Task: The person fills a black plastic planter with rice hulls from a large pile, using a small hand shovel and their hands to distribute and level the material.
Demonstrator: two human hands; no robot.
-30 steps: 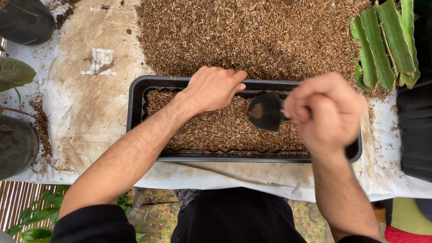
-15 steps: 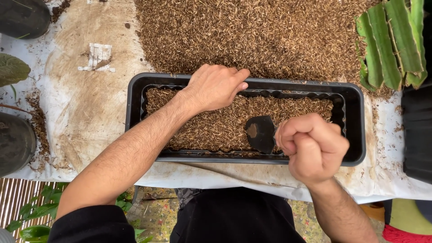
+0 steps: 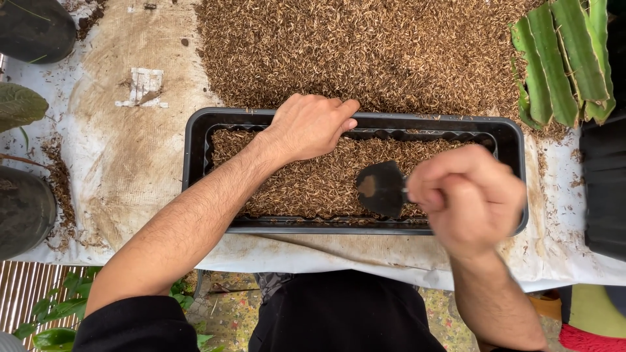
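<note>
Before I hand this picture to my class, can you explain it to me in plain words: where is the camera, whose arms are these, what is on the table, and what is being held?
The camera sits on a person's head and looks straight down, so the two bare arms coming up from the bottom are that person's own. There is no machine here.

The left hand rests on the far rim of a long black planter tray, which is partly filled with brown husk-like mulch. The right hand is closed in a fist around the handle of a small dark trowel, whose blade is over the mulch in the tray.

The tray stands on a stained white sheet covering the table. Beyond it lies a big loose pile of the same mulch. Green cactus cuttings lie at the top right, and dark pots stand along the left edge.
</note>
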